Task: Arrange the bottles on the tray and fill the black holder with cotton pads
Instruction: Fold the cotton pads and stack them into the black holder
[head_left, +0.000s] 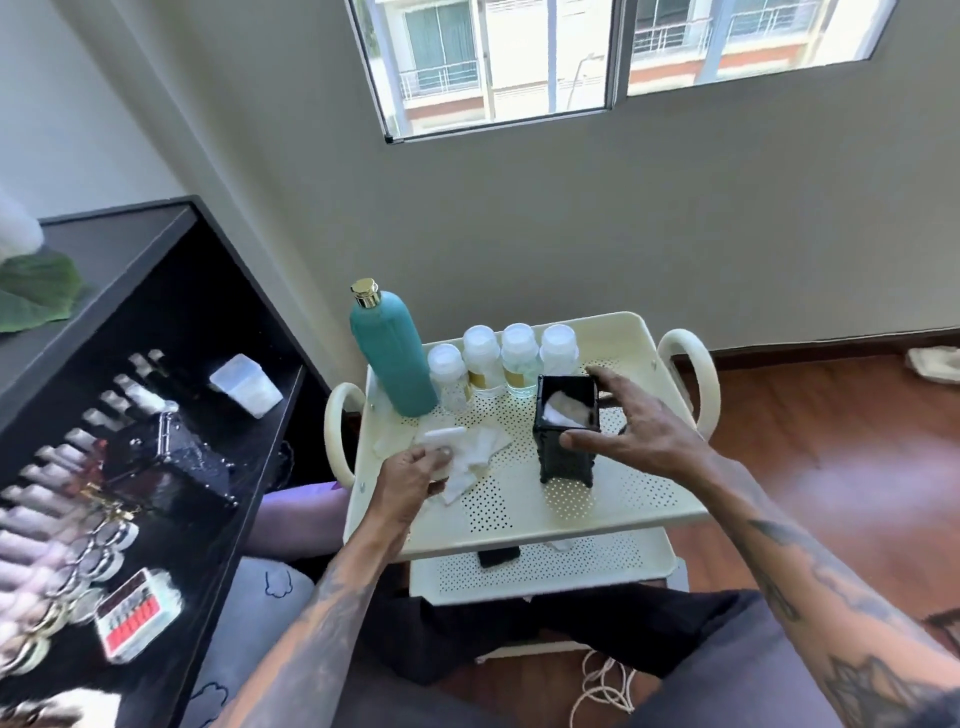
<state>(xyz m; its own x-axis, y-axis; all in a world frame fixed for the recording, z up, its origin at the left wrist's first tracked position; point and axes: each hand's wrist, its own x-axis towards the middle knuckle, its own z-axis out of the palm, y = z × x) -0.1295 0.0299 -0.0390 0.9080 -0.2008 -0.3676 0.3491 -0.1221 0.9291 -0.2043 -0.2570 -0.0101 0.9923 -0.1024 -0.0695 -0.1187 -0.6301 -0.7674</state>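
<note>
The cream perforated tray (613, 499) on top of the little trolley takes up most of the scene, with a dark shelf unit (171, 332) just beside it on the left. Along the tray's far edge stands a tall teal bottle (392, 356) with a gold cap, and touching or nearly touching it a row of four small clear bottles (501, 364), all upright. In front of them, toward the right, sits the black holder (567, 428), already showing some white cotton inside. The right hand (631, 421) has its fingers spread loosely around the holder's far side and top, relaxed rather than gripping. The left hand (415, 475) pinches a few cotton pads (475, 454) from the loose scatter lying on the tray left of the holder. My worry is that narrow, footed holder: a careless push while stuffing pads in could tip it into the small bottles behind. Pads could also slide off the tray's near edge to the lower shelf.
</note>
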